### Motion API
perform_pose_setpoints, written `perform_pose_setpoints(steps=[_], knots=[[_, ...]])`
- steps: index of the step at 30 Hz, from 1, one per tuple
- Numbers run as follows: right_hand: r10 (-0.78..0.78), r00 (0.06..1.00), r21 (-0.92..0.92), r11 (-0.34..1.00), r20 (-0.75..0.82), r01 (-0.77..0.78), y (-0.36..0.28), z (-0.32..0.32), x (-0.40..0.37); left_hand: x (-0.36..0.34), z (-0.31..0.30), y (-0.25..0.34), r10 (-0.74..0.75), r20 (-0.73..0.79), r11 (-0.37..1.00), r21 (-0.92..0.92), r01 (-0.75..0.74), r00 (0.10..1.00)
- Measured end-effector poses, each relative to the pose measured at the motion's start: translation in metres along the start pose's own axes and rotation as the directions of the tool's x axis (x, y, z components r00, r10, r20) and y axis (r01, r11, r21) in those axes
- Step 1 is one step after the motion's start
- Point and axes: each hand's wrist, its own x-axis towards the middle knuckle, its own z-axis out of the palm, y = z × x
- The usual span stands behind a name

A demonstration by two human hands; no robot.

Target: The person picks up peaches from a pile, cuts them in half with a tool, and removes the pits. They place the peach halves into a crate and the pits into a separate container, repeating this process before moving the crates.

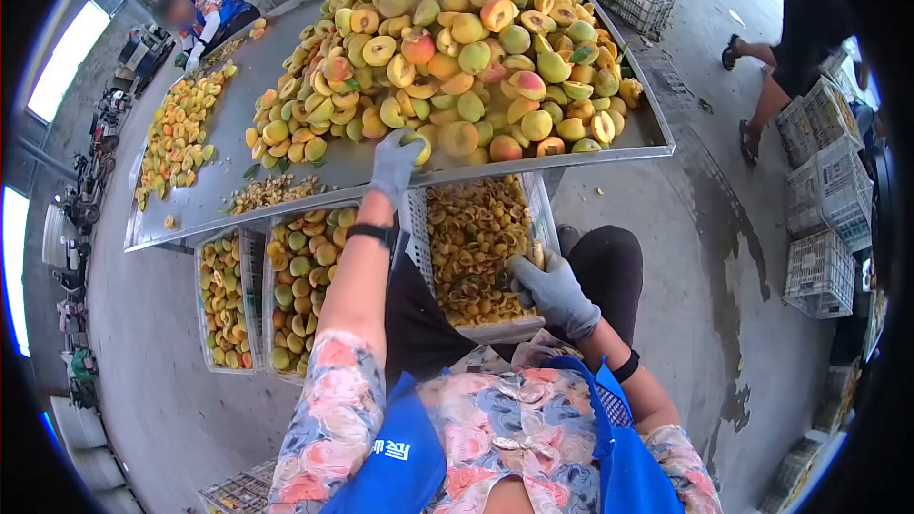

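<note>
My left hand (392, 168), in a grey glove, reaches to the near edge of the metal table (457, 171). Its fingers close round a yellow-green peach (420, 145) at the foot of a big heap of whole and halved peaches (457, 57). Lower down, my right hand (557, 296), gloved too, is closed on a small tool with a pale handle end (538, 254); its working end is hard to make out. That hand is over the right side of a white crate (543, 214) full of brownish-yellow peach scraps (476, 238).
Two crates of peaches (224, 300) (305, 271) stand left of my legs. Peach pieces (181, 133) and a pile of pits (276, 192) lie on the table's left. One person (214, 19) works at the far left; another (800, 38) is at the right near stacked crates (824, 200).
</note>
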Motion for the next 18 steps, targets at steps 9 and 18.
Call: perform_pose_setpoints(steps=[9,18], knots=[[-0.323,0.946,0.011,0.946,0.031,0.323,-0.039,0.036,0.001,-0.174,0.029,0.060,0.215,0.374,0.643,-0.749,0.158,0.902],[-0.755,0.597,-0.425,0.463,0.269,0.778,-0.009,0.077,-0.013,-0.204,0.045,0.033,-0.053,0.184,0.291,-0.937,0.192,0.981]])
